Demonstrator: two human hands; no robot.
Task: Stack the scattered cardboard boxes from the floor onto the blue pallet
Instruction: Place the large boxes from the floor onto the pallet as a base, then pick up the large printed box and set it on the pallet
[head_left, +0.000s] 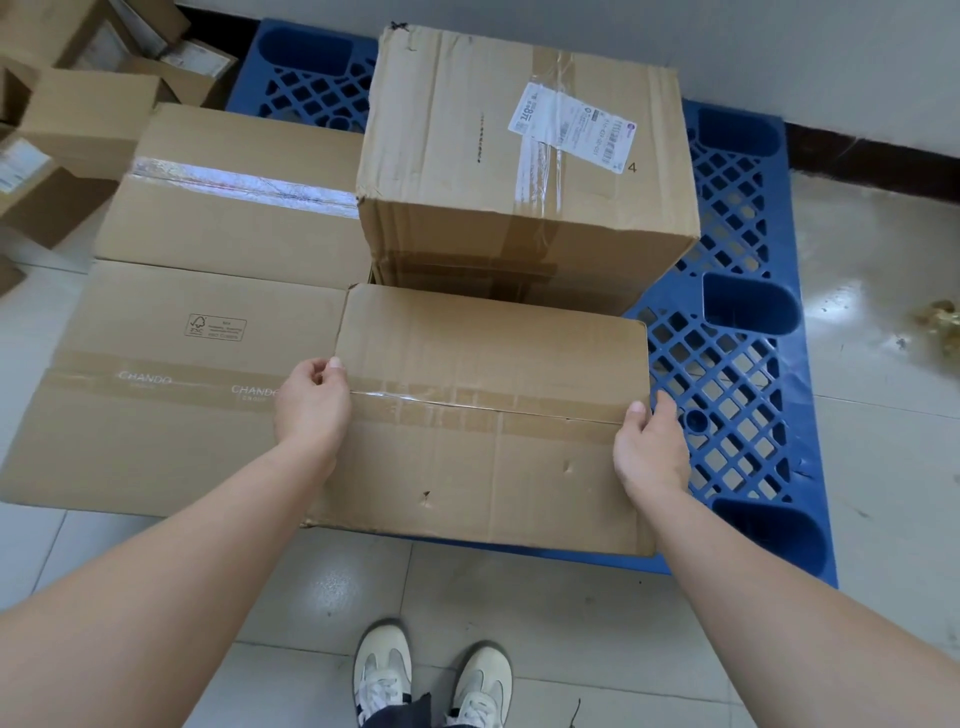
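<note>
The front box (488, 426), a flat brown carton with a taped centre seam, sits at the near edge of the blue pallet (727, 364), its near side level with the pallet's front rim. Whether its full weight rests on the pallet cannot be told.

The person's left hand (311, 402) grips the carton's left edge at the seam, thumb on top and fingers curled down the side. The right hand (649, 447) clamps the right edge in the same way. The hands are well apart, one on each end.

Directly behind, touching the carton's far side, stands the tall box (467, 156) with a white shipping label (571, 124). Just beside the carton on the left lies the CHANDO box (156, 395); behind that, the silver-taped box (234, 208). Scattered boxes (78, 119) lie on the tiled floor (883, 415) at the far left. The person's pale shoes (384, 670) stand just short of the pallet.
</note>
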